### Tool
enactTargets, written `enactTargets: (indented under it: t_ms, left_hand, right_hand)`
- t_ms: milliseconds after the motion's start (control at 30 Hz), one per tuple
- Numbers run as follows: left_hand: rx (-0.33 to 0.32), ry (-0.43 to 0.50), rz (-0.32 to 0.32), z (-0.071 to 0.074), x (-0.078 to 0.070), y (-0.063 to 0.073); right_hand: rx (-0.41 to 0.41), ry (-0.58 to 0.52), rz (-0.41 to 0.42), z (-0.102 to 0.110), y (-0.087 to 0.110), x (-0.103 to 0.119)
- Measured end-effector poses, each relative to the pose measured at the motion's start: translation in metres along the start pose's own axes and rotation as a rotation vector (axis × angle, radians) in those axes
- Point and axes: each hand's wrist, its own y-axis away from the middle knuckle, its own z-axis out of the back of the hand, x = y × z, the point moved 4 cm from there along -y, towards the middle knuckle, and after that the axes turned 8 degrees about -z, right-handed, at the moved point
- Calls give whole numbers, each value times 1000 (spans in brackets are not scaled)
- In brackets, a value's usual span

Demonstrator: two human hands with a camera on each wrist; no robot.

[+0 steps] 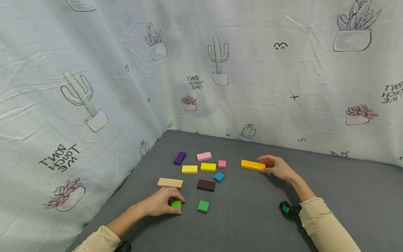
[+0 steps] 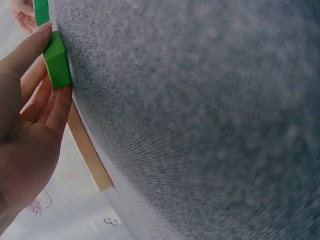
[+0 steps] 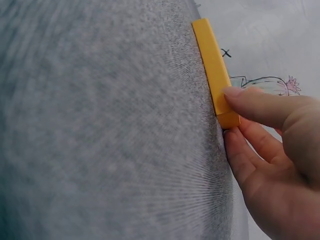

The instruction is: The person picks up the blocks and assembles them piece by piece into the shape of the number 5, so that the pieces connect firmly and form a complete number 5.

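My left hand (image 1: 161, 202) pinches a small light green block (image 1: 176, 204) between thumb and fingers, low over the grey table. In the left wrist view the thumb lies at one end of this green block (image 2: 59, 62) and the fingertips at the other. Off to the right, my right hand (image 1: 278, 168) grips the right end of a long orange-yellow block (image 1: 251, 165). Seen from the right wrist, the thumb presses on one face of the orange-yellow block (image 3: 212, 65), with fingers at its near end. A darker green block (image 1: 203, 206) lies right of the left hand.
Beyond the left hand lies a beige block (image 1: 170, 182), with a dark brown block (image 1: 206, 185) and a blue block (image 1: 219, 177) to its right. Farther back are purple (image 1: 179, 158), pink (image 1: 204, 156) and yellow blocks (image 1: 190, 169). A printed curtain (image 1: 252, 77) borders the grey table (image 1: 245, 217).
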Motion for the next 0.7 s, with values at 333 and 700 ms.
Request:
enactTargets:
  t_ms: [333,700]
  left_hand:
    - [-2,-12,-2,0,1,0]
    - [-12,-25,-15,0,2,0]
  right_hand:
    - [15,41,-18,2,1,8]
    - [-8,-32,-140,25,3,27]
